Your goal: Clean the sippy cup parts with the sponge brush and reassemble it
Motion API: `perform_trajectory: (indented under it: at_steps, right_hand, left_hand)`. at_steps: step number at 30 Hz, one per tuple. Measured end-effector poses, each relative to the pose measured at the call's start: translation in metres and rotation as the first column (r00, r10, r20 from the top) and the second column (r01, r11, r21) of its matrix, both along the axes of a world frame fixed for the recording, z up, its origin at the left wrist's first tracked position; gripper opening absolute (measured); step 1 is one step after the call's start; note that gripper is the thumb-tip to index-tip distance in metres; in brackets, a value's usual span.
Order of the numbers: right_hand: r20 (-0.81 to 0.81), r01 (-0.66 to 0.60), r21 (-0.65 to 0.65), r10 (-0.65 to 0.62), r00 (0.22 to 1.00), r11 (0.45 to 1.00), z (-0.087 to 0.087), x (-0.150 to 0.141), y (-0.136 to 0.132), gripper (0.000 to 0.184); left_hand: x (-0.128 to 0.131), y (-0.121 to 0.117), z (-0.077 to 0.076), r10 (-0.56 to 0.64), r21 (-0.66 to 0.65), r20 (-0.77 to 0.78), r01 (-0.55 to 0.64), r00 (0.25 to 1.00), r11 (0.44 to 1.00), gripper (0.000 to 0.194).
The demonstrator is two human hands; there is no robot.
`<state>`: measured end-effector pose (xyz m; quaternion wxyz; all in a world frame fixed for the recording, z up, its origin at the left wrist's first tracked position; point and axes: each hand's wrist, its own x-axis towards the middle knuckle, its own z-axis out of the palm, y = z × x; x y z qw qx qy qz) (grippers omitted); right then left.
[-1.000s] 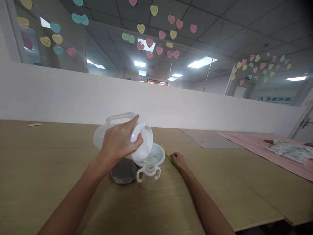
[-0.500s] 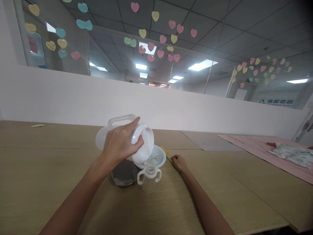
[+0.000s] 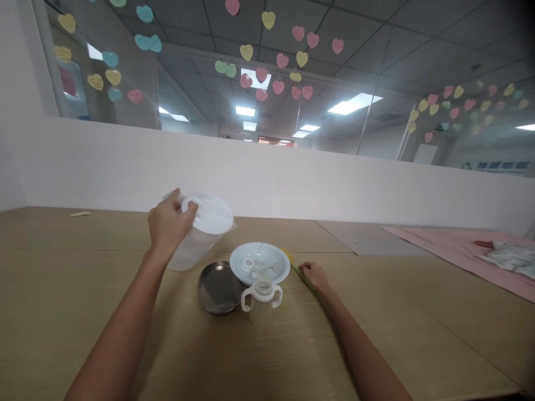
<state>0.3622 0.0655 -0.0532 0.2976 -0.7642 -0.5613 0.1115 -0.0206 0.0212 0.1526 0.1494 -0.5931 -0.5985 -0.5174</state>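
Note:
My left hand (image 3: pixel 170 223) grips a clear plastic pitcher (image 3: pixel 188 250) with a white lid (image 3: pixel 212 214) near its top. The pitcher tilts slightly to the right, left of the bowl. A white bowl (image 3: pixel 234 260) holds water and a few small pale pieces. In front of it stands an open clear baby bottle (image 3: pixel 262 312) with a white two-handled ring. My right hand (image 3: pixel 315 274) rests on the table with fingers curled, right of the bowl. A thin green stem with a yellow end (image 3: pixel 287 254) lies against it; whether the fingers hold anything is hidden.
A round metal dish (image 3: pixel 219 289) sits left of the bottle. At the back left lies a small pale flat piece (image 3: pixel 80 214). Pink cloth (image 3: pixel 443 250) covers the right side, with a patterned fabric (image 3: pixel 512 260) on it. A white wall (image 3: pixel 292 184) bounds the table's far edge.
The pitcher has swung from a steep tilt over the bowl to nearly upright, and my left hand has moved left with it. My right hand stays by the green stem.

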Motion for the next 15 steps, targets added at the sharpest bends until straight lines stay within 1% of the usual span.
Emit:
perform_trajectory:
  at_steps: [1, 3, 7, 11, 15]
  right_hand:
    - [-0.002, -0.004, -0.001, 0.004, 1.000, 1.000, -0.001, 0.001, 0.000, 0.024]
    - [-0.005, -0.013, -0.001, 0.013, 1.000, 1.000, -0.002, 0.001, 0.000, 0.025]
    - [-0.009, -0.018, -0.001, 0.018, 1.000, 1.000, -0.003, 0.001, 0.001, 0.026]
    - [-0.009, -0.007, 0.005, 0.007, 1.000, 1.000, -0.003, 0.000, 0.001, 0.025]
    - [-0.004, 0.001, 0.010, -0.001, 1.000, 1.000, -0.002, -0.001, 0.000, 0.026]
  left_hand:
    - [-0.009, 0.006, -0.003, 0.012, -0.001, 0.017, -0.012, 1.000, 1.000, 0.055]
    - [-0.027, 0.016, -0.010, -0.007, -0.013, 0.021, 0.008, 1.000, 1.000, 0.061]
    - [-0.052, 0.028, -0.019, 0.001, -0.076, 0.116, 0.007, 0.993, 0.997, 0.063]
    - [-0.066, 0.037, -0.024, 0.007, -0.189, 0.210, 0.034, 0.978, 0.981, 0.065]
    - [-0.074, 0.044, -0.030, -0.003, -0.226, 0.249, 0.062, 0.968, 0.972, 0.066]
